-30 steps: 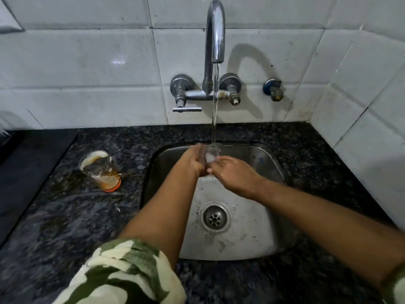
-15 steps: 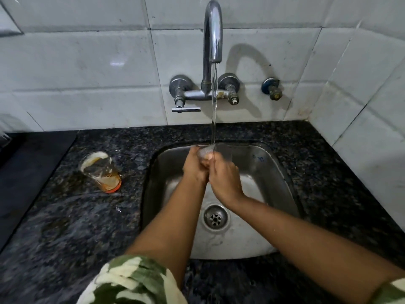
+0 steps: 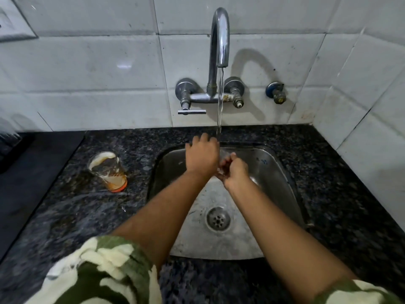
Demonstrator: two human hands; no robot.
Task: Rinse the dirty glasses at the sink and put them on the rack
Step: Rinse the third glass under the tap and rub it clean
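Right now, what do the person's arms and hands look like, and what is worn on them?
Both forearms are bare from the elbow down. The left hand and right hand wear no gloves; no rings, watch or bracelet show. Short camouflage sleeves, green, dark green and cream, cover the upper arms: left sleeve, right sleeve.

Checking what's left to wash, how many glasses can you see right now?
2: a dirty glass on the counter left of the sink; a clear glass held under the tap, mostly hidden.
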